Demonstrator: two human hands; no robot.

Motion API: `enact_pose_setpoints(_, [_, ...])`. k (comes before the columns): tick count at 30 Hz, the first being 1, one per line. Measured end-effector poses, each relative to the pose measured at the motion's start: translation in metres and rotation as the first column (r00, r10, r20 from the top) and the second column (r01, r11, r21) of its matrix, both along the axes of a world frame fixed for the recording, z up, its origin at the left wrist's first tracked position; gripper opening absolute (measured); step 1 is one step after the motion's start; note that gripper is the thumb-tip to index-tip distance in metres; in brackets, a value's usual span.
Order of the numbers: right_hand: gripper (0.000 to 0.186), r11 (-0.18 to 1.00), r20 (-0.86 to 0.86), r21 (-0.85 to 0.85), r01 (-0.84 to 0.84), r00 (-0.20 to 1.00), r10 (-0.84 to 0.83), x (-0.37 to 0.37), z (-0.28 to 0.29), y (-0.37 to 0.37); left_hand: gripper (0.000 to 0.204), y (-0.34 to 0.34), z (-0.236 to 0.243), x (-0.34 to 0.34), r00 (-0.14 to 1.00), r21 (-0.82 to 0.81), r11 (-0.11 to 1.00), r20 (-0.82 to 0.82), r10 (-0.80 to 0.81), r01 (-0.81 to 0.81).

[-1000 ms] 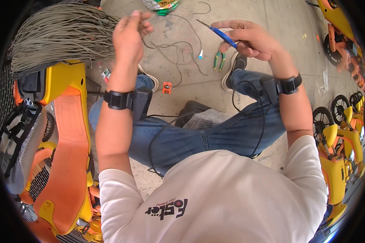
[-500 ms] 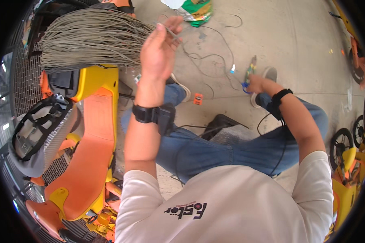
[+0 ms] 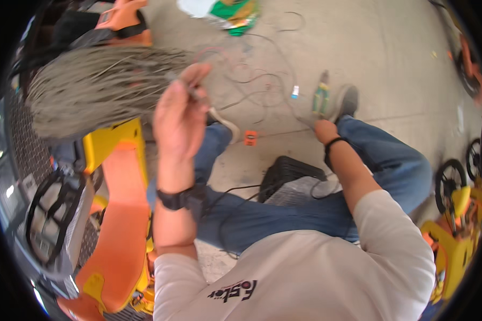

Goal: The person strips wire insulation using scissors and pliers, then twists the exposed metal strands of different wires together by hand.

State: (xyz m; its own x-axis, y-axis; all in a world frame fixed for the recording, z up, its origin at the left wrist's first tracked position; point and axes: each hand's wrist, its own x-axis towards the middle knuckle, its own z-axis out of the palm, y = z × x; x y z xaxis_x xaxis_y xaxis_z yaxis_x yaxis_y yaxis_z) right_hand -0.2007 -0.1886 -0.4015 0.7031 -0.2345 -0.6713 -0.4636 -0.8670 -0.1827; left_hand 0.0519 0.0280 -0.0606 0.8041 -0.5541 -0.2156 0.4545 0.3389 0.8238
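My left hand (image 3: 179,115) is raised beside a large bundle of grey cables (image 3: 102,88), its fingers closed on a grey cable (image 3: 197,96). Motion blurs that hand and the bundle. Low over the floor by my right shoe, my right hand (image 3: 325,131) has its fingers closed. A thin dark cable (image 3: 304,122) runs up to those fingers; its end is hidden there. Just beyond my right hand lie pliers (image 3: 321,97) with green and yellow handles, jaws pointing away. A small white and blue piece (image 3: 295,92) lies by the loose cable.
An orange and yellow ride-on vehicle (image 3: 118,214) stands at my left, under the bundle. Between my legs are a black case (image 3: 286,174) and bubble wrap (image 3: 300,191). A small orange packet (image 3: 250,138) and a green and white bag (image 3: 235,16) lie on the floor.
My left hand has come down and left with its cable. My right hand has drawn back toward me, away from the pliers, which stay on the floor. The view has shifted.
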Motion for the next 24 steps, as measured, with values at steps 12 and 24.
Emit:
enact_pose_setpoints(12, [0.058,0.610,0.250,-0.118,0.784,0.618,-0.746,0.088,-0.015,-0.020,0.041,0.006,-0.004,-0.002,0.996,0.218,0.976,0.080,-0.036,0.017])
enact_pose_setpoints(24, [0.032,0.316,-0.178,0.352,0.881,0.395,-0.901,0.101,0.000,-0.099,0.017,-0.012,-0.014,-0.015,0.997,0.237,0.971,0.083,0.001,-0.020])
